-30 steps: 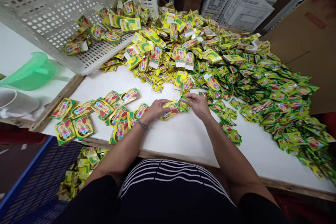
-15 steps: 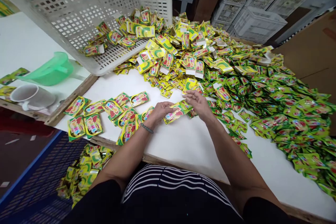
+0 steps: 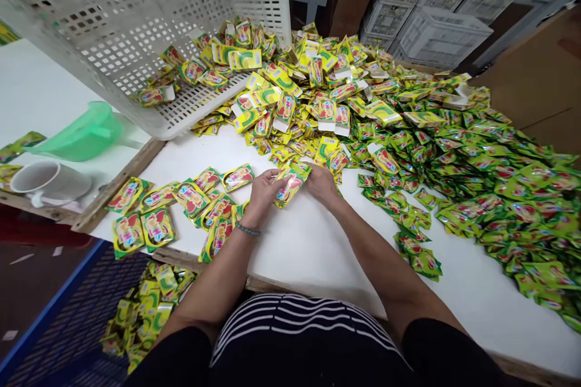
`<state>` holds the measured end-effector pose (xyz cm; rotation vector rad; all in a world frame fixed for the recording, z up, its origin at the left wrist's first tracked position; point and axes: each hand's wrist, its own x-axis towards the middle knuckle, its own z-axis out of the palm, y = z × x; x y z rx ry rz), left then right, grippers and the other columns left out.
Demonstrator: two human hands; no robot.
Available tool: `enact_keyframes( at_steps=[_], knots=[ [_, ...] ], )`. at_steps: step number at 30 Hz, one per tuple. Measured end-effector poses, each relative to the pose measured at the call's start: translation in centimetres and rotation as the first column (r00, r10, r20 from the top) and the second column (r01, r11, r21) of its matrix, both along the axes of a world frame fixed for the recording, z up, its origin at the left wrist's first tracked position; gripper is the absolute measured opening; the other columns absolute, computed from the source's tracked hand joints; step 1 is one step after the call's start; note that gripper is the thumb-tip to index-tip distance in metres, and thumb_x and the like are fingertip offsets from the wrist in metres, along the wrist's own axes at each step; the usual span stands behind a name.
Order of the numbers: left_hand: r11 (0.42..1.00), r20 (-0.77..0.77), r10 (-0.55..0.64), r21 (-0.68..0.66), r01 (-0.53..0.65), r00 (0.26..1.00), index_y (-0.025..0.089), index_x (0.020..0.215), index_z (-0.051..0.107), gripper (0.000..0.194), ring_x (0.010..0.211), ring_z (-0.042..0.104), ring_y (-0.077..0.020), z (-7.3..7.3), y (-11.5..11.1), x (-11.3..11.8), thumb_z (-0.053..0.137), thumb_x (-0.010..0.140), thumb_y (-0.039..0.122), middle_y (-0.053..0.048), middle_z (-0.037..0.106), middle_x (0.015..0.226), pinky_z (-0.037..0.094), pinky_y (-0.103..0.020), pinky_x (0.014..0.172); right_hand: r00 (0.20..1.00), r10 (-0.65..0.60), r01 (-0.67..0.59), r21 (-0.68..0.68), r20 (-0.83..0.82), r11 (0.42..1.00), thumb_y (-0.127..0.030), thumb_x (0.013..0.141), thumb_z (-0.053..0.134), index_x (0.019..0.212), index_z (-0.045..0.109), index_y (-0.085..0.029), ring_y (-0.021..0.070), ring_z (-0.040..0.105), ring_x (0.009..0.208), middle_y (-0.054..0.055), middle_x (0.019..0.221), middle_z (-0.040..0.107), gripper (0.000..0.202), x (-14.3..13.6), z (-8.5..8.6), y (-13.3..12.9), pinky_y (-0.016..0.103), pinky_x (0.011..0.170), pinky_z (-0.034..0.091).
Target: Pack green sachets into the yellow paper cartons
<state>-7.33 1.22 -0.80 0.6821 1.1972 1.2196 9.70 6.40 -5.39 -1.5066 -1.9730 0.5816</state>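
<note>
My left hand, a beaded bracelet at its wrist, is closed on the near left end of a small yellow-green printed box. At the box's far right end are the closed fingers of my right hand, partly hidden behind it. Green shows at that end; whether it is a packet or the box's own print I cannot make out. Left of my hands, several filled-looking boxes lie flat on the white table. Beyond my hands is a heap of open-ended boxes, and to the right a large pile of shiny green packets.
A white perforated crate lies tipped at the back left, boxes spilling from it. A green scoop and a white mug stand left of a wooden strip. Below the table edge, a blue basket holds more boxes.
My right hand has turned and closed in at the box's end, its fingers no longer spread above it. The box has shifted slightly left and tilted up more.
</note>
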Motion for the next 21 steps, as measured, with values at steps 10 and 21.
enact_keyframes(
  at_steps=[10, 21],
  knots=[
    [0.904, -0.291, -0.404, 0.021, 0.428, 0.867, 0.014, 0.089, 0.072, 0.042, 0.058, 0.055, -0.0114, 0.1, -1.4, 1.7, 0.079, 0.062, 0.045, -0.002, 0.068, 0.071, 0.039, -0.022, 0.053, 0.929, -0.051, -0.033, -0.218, -0.366, 0.975, -0.037, 0.078, 0.062, 0.107, 0.068, -0.022, 0.0231, 0.064, 0.083, 0.005, 0.094, 0.072, 0.034, 7.8, 4.4, -5.5, 0.037, 0.073, 0.053],
    [0.845, -0.223, -0.522, -0.002, 0.535, 0.823, 0.011, 0.09, 0.071, 0.048, 0.065, 0.06, -0.0139, 0.0, -1.4, 2.1, 0.081, 0.059, 0.047, -0.004, 0.07, 0.077, 0.045, -0.025, 0.061, 0.93, 0.246, -0.148, -0.334, 0.273, 0.931, -0.02, 0.08, 0.056, 0.093, 0.075, -0.022, 0.021, 0.062, 0.081, 0.006, 0.086, 0.073, 0.023, 6.4, 9.0, -5.4, 0.028, 0.07, 0.041]
  ],
)
